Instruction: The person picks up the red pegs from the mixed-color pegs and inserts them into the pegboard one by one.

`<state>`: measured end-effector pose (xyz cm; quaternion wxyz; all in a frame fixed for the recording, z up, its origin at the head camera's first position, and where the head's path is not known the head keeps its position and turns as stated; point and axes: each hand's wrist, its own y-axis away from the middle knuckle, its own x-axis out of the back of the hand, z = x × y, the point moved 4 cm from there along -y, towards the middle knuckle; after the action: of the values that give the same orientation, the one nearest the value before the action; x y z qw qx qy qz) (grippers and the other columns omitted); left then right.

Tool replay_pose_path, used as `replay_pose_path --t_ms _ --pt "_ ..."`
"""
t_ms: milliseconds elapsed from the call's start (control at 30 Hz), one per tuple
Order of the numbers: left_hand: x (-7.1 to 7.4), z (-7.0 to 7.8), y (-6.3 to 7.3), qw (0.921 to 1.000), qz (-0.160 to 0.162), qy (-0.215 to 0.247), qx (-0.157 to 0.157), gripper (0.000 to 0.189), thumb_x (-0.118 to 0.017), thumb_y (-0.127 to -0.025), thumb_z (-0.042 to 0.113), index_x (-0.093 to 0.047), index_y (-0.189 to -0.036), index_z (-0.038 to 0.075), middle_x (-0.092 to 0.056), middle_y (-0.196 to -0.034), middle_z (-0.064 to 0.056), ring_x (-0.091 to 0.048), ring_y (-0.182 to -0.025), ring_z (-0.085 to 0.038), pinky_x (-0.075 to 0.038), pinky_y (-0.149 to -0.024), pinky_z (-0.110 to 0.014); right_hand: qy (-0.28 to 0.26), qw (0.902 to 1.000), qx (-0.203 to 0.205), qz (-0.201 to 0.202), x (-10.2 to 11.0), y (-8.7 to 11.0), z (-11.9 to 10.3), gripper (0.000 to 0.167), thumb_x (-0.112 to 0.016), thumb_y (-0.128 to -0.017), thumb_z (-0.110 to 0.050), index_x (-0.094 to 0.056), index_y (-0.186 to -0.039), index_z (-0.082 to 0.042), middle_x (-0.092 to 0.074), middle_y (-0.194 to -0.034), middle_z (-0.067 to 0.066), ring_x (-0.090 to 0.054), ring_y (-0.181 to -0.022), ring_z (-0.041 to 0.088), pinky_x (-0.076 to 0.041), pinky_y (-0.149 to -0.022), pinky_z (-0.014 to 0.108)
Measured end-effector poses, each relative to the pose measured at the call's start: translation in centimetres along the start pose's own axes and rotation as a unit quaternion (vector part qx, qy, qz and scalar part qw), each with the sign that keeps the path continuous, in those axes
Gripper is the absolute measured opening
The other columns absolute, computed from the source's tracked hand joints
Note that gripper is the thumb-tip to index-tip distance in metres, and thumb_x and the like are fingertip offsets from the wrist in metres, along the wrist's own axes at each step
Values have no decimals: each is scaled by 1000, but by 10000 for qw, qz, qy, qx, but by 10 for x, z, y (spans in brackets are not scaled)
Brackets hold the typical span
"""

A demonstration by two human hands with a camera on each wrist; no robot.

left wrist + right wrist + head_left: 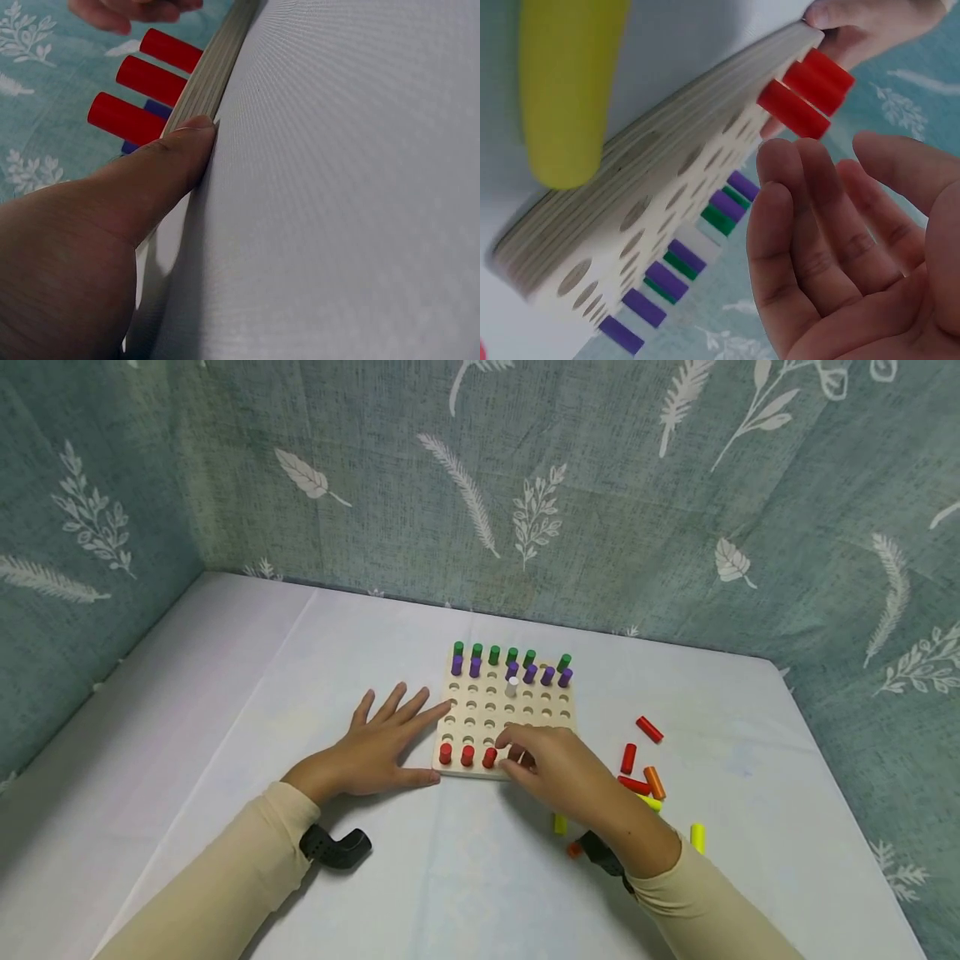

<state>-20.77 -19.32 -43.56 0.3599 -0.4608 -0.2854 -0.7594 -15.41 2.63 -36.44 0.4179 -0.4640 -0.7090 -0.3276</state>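
A pale wooden pegboard (465,772) lies on the white table between my two hands. Three red pegs (467,756) stand in its near row, from the left corner. Green pegs (494,654) fill most of the far row, with purple pegs (530,674) in front of them and one white peg (512,687) nearer still. My left hand (382,747) is spread flat, its thumb (180,146) against the board's near edge. Over the near row, my right hand (558,768) hovers beside the third red peg (795,109); its fingers are loosely bent, with nothing between them.
Loose red pegs (628,758), an orange peg (655,782) and a yellow peg (698,837) lie right of the board. Another yellow peg (560,824) lies below the right hand. A leaf-patterned cloth (420,510) hangs behind the table.
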Motion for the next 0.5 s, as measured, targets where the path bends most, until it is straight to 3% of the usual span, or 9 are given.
replay_pose_path --t_ms 200,500 --pt "-3 1 -1 10000 28 3 -95 96 -67 -84 67 -18 -160 36 -11 -169 -9 3 -156 -39 9 -118 -69 -142 9995 8 299 6 17 11 18 -74 -92 -21 -71 -109 -17 -72 -88 -9 -65 -81 6 -59 -79 30" --pt "-1 -2 0 10000 -36 10 26 98 -67 -83 68 -15 -161 38 -10 -170 -7 6 -156 -38 12 -118 -68 -345 9950 441 823 27 28 23 17 -71 -93 -17 -71 -109 -11 -72 -86 -9 -67 -79 6 -59 -74 30"
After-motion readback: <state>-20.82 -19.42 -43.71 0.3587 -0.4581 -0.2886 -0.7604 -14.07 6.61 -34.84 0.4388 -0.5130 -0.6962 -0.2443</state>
